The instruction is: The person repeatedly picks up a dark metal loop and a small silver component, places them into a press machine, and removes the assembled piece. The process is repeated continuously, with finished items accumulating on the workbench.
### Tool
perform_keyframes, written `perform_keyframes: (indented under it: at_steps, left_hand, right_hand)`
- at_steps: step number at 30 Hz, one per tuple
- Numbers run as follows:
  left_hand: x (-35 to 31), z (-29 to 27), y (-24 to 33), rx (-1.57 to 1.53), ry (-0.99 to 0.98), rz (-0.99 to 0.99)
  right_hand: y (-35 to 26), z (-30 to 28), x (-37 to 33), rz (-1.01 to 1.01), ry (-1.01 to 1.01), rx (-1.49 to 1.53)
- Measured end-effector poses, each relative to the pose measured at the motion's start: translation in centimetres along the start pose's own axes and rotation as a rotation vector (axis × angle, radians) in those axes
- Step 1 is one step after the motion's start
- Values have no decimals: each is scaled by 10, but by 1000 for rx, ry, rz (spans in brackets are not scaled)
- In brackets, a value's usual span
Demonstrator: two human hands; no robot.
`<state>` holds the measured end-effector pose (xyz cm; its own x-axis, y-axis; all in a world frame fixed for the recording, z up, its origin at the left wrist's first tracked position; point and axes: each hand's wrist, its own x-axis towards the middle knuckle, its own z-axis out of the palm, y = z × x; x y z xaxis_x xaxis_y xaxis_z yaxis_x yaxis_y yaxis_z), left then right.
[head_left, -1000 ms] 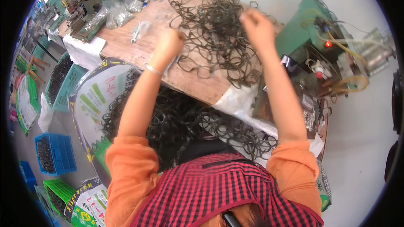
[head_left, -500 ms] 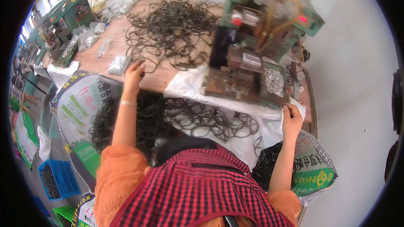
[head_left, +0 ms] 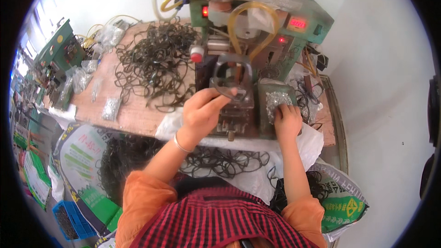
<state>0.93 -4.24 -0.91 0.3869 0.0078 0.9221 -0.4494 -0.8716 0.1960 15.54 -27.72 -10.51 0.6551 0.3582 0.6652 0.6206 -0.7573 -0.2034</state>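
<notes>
My left hand is in front of the green press, thumb and forefinger pinched on a dark strap loop. The loop stands out poorly against the press's dark metal head, so its full outline is unclear. Beside the press's lower block, my right hand reaches into a tray of small silvery metal pieces. Its fingers are bent down among the pieces, and the fingertips are partly hidden. A tangled pile of dark strap loops lies on the wooden table, left of the press.
Small bags of metal parts lie on the table's left side, near another green machine. More dark loops rest on white cloth below the table edge. Printed sacks stand left and right; a blue crate is at lower left.
My left hand has moved right from beside the loop pile to the press. My right hand has gone from the table's front edge up into the tray. The view has shifted toward the press.
</notes>
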Motion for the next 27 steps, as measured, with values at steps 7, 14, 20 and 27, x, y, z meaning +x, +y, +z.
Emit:
perform_keyframes:
  at_steps: [7, 14, 20, 27]
  left_hand:
    - [1, 19, -16, -9, -75, 146]
    - [-2, 22, -27, -63, -78, 201]
    - [-10, 15, -22, -103, -80, 89]
    - [-77, -123, -20, 947, 42, -312]
  right_hand:
    - [2, -7, 4, 97, 124, 210]
    - [7, -4, 18, 286, 37, 253]
    - [-7, 44, 49, -23, -88, -121]
    - [16, 11, 8, -3, -83, 71]
